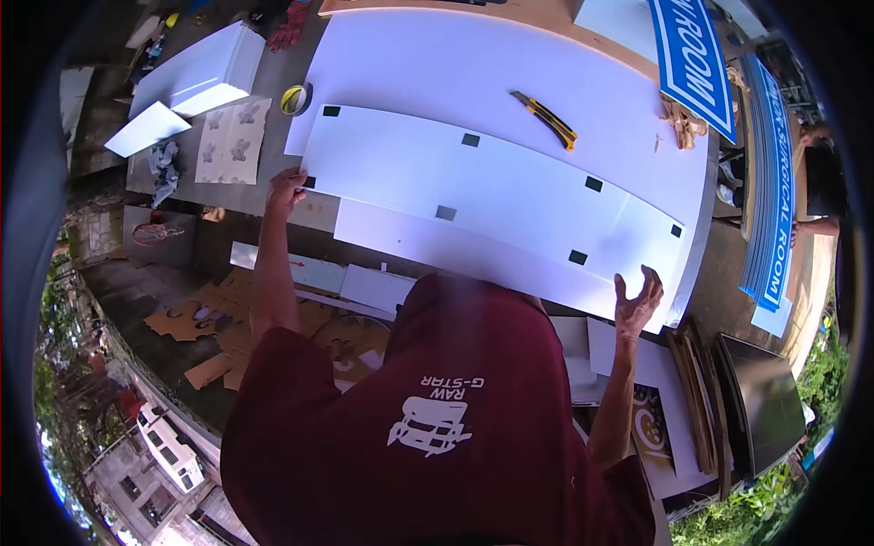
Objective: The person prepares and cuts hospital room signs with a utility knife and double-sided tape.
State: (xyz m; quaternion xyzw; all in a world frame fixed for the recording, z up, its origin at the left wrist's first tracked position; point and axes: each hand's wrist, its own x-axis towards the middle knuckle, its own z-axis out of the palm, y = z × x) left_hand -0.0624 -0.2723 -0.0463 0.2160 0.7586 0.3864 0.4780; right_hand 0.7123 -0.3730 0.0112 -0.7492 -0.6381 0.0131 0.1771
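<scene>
Head view, looking down past a maroon shirt (437, 409) at a long white panel (492, 182) dotted with small black squares (470, 140), lying slantwise over a bigger white sheet (455, 55) on the table. Left hand (287, 188) at the panel's left corner, with fingers bent close together against the edge. Right hand (637, 300) at the near right end, with fingers spread wide apart and palm turned toward the panel.

Probably best to keep both ends level, press with flat fingertips rather than nails, avoid bowing the thin board, and steer clear of the yellow utility knife (544, 118) farther up the sheet.

Hard to tell clamping from mere touching at the left corner, or contact from a near miss at the right palm. Hidden behind the shirt: part of the panel's near edge. Cut off at the frame: blue signs (696, 64) on the right, with lettering only partly readable. Unclear, too: black squares as tape or as cut-outs
</scene>
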